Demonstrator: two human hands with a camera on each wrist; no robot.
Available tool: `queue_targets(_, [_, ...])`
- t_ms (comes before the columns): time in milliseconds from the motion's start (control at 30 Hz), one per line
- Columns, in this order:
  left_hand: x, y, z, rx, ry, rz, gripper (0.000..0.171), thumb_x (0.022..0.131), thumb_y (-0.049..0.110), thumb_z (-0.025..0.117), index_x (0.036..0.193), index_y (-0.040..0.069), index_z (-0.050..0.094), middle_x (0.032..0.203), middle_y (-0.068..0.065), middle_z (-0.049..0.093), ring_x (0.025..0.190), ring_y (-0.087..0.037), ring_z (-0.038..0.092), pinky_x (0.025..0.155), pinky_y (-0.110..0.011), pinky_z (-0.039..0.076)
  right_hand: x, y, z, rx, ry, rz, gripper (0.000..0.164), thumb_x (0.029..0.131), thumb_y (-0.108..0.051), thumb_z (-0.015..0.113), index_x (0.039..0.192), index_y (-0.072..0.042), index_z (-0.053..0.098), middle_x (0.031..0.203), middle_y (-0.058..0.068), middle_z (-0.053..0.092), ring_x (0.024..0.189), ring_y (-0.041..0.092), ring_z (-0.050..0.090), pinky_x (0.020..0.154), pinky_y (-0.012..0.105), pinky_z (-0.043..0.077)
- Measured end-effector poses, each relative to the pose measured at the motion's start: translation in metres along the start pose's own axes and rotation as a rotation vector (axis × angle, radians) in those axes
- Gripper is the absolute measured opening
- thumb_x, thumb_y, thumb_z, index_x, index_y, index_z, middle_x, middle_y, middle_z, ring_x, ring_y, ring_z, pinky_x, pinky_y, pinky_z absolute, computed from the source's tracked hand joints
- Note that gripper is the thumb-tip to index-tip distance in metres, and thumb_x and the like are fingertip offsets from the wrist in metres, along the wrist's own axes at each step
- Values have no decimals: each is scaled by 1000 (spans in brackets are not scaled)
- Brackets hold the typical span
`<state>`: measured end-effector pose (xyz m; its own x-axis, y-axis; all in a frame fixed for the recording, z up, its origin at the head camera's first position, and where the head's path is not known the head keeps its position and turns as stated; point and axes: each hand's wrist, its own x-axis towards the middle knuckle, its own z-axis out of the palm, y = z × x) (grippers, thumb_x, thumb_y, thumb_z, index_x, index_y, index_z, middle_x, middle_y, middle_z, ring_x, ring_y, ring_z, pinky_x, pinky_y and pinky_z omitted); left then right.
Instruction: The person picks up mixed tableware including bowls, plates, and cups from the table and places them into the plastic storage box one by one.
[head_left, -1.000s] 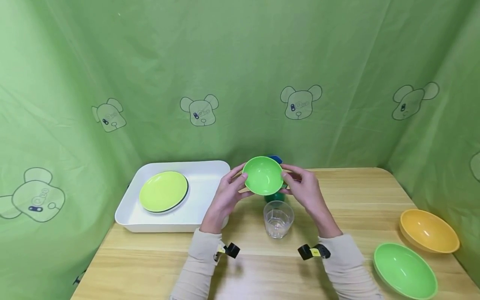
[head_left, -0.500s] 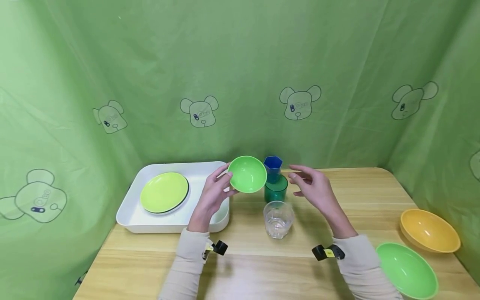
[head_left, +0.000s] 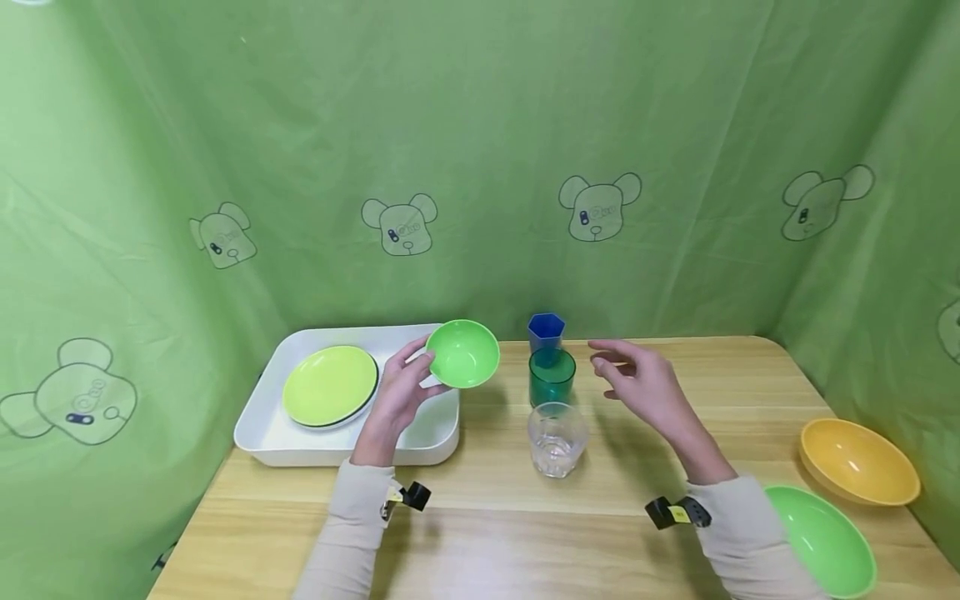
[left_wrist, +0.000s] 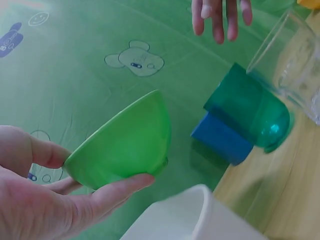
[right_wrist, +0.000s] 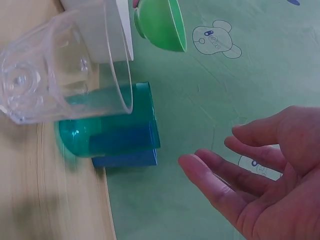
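A small green bowl (head_left: 463, 354) is held up by my left hand (head_left: 400, 392), thumb at its rim and fingers beneath. It overlaps the right end of the white tray (head_left: 420, 457) in the head view. The left wrist view shows the bowl (left_wrist: 125, 145) from the side, pinched at its edge. My right hand (head_left: 647, 385) holds nothing, its fingers loosely bent, to the right of the cups. Nearest to it are a green see-through cup (head_left: 551, 383) and a blue cup (head_left: 546, 329) behind. A clear cup (head_left: 557, 442) stands in front of them.
Inside the white tray lies a yellow-green plate (head_left: 330, 385) on top of a dark-edged one. At the right of the wooden table (head_left: 510, 550) are an orange bowl (head_left: 858, 462) and a larger green bowl (head_left: 821, 542). A green curtain (head_left: 480, 125) surrounds the table.
My left hand has carried the small green bowl left, toward the white tray. My right hand has let go of it and moved right, leaving the blue and green cups in plain view.
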<state>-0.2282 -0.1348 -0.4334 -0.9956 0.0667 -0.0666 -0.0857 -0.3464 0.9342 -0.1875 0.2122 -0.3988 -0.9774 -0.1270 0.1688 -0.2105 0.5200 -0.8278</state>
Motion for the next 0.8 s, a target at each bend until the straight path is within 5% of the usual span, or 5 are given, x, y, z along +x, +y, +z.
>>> queue_targets(333, [5,9,-20,9,46,-19,49,102,-3,44,151,-2,43,148,-24,44,131,-41,49,97,-61,53,-11,4,-23,-130,15,-40,36,106,-17,58,138,0,60,125,27,66,104,43,68,70,35,65])
queue_targets(800, [16,14,-37,36,87,-72,53,103,-4,39,155,-3,35,154,-27,36,137,-45,44,103,-64,47,-22,28,-53,-244,89,-105,31,104,-14,61,130,1,66,117,24,71,101,45,69,66,20,59])
